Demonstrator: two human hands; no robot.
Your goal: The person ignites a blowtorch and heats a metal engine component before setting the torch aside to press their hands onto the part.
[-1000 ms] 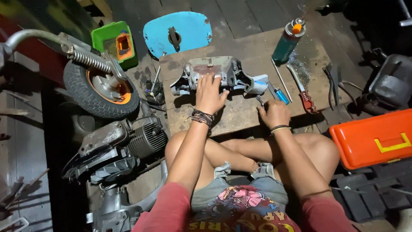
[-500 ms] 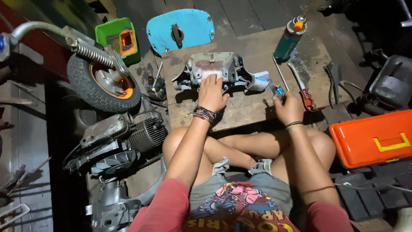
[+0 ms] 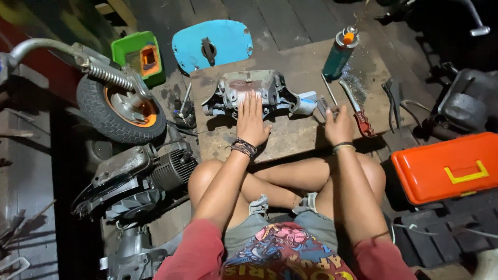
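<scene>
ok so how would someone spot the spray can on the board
Start at the wooden board in front of the seated person. At its far right corner lies a teal spray can with an orange cap. It is the only round can there; the tools beside it, like the red-handled wrench, are thin and flat.

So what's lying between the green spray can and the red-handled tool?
In the head view, a thin metal rod lies on the wooden board between the green spray can and the red-handled tool. The right hand rests just below it.
</scene>
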